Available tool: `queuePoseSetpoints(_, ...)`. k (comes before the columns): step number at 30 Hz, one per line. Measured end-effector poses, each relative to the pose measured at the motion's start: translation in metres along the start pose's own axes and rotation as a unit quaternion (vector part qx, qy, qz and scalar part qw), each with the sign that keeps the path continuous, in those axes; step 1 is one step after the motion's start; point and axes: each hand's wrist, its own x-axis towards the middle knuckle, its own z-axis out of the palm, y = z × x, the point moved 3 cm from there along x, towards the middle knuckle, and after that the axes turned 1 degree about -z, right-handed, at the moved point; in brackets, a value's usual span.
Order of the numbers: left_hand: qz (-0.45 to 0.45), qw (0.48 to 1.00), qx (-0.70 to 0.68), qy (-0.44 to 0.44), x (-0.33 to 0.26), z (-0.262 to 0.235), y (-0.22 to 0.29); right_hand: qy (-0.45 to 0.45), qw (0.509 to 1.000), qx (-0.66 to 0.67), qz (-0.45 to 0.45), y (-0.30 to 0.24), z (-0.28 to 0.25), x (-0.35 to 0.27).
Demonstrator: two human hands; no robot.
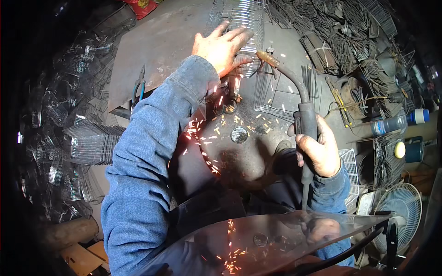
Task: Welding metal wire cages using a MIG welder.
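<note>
My right hand (322, 147) is wrapped round the grip of a welding torch (307, 119), its cable trailing down. The torch's curved neck reaches up and left, and its brownish nozzle (268, 59) ends beside a shiny wire basket (239, 18). On the near end of that basket rests my left hand (223, 48), fingers spread over the wires and thumb pointing toward the nozzle. Orange sparks (198, 135) fly below my left wrist and scatter over the floor. The exact spot where nozzle and wire meet is partly hidden by my thumb.
Blue-handled pliers (139, 87) lie on the metal table (156, 50) left of my forearm. Stacked wire racks (94, 140) stand at left, wire bundles (345, 50) at upper right. A plastic bottle (389, 125) and a fan (398, 216) are at right. A tinted shield (276, 239) crosses below.
</note>
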Motion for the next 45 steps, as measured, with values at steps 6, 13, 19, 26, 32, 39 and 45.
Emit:
queuePoseSetpoints(6,-0.020,0.993,0.032,0.109,-0.004,-0.006,0.003,0.003,1.000,-0.010,-0.001,0.001,-0.001,0.001)
queuePoseSetpoints(13,-0.038,0.996,0.047,0.067,-0.002,-0.004,0.001,-0.002,1.000,0.004,-0.009,0.000,0.002,0.000)
queuePoseSetpoints(19,-0.044,0.995,0.059,0.064,0.000,-0.001,0.001,0.008,1.000,-0.012,-0.008,0.002,0.001,0.000)
queuePoseSetpoints(26,-0.042,0.993,0.074,0.086,0.003,0.006,0.000,0.011,1.000,-0.010,-0.001,0.000,-0.005,0.004)
queuePoseSetpoints(32,-0.012,0.984,0.007,0.179,-0.003,0.004,-0.003,0.022,0.997,0.070,-0.010,0.017,-0.023,0.002)
queuePoseSetpoints(39,-0.017,0.981,0.001,0.194,-0.008,0.003,-0.008,0.024,0.995,0.094,0.009,0.029,-0.026,0.008)
queuePoseSetpoints(45,-0.013,0.981,0.006,0.196,-0.005,0.008,-0.009,0.008,0.996,0.090,0.024,0.025,-0.020,0.007)
